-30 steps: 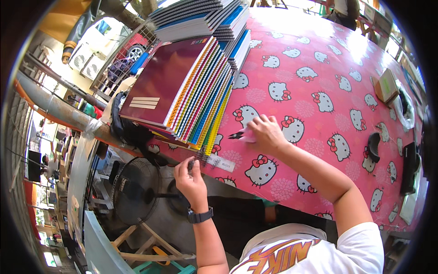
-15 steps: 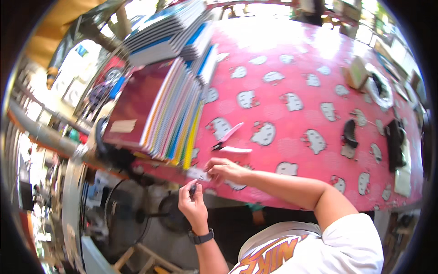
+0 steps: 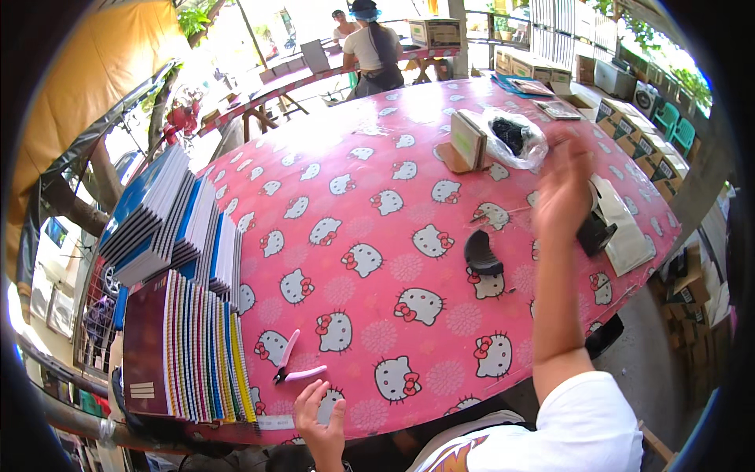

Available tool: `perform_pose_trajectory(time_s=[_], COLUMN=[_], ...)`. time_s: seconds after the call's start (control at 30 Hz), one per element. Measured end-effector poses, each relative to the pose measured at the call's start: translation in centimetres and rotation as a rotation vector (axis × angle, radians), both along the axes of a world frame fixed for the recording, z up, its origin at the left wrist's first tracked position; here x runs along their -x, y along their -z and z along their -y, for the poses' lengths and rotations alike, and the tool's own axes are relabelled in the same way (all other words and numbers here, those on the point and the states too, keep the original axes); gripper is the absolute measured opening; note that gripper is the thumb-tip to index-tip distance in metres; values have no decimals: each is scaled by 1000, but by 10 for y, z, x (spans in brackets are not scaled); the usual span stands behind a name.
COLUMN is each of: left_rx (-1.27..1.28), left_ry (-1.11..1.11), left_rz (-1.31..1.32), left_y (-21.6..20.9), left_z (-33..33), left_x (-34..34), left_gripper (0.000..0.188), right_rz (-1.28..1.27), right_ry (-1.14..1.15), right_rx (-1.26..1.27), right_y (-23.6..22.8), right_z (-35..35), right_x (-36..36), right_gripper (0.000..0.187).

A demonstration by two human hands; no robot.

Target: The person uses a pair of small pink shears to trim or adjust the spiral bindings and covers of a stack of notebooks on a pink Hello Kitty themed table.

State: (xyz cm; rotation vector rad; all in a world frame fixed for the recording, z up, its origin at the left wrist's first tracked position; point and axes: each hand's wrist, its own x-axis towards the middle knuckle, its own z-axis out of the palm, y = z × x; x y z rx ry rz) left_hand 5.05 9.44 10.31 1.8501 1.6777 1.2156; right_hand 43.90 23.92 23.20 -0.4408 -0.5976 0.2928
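My left hand is at the near table edge. Its fingers and thumb are apart, with nothing visible between them. Just beyond its fingertips lie small pink-handled cutting pliers, handles spread. A white paper strip rests on the edge to its left. My right hand, smeared by motion, reaches far over the right side of the table. Beside it are a clear plastic bag with dark contents and a black object next to a white flat pouch. Whether my right hand touches any of these is unclear.
Spiral notebooks stand packed at the left, with stacks of blue-covered books behind them. A curved black piece and a cardboard block lie on the pink patterned table. Another person is at a far table.
My right hand has left the paper by my left hand and swung far right. The small dark thing at my left fingers no longer shows. The view has turned toward the right.
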Motion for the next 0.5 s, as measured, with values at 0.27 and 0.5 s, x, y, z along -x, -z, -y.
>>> perform_pose_trajectory(time_s=[0.27, 0.5], left_rx=[-91, 395], left_ry=[418, 1185], left_rz=[226, 1887], left_y=[-77, -135], left_z=[-3, 44], left_x=[-67, -125], left_gripper=[40, 34], right_rz=[905, 1163], right_ry=[1295, 248], right_rx=[678, 729], right_y=[35, 135], right_z=[-100, -44], right_x=[-179, 13], right_gripper=[51, 31])
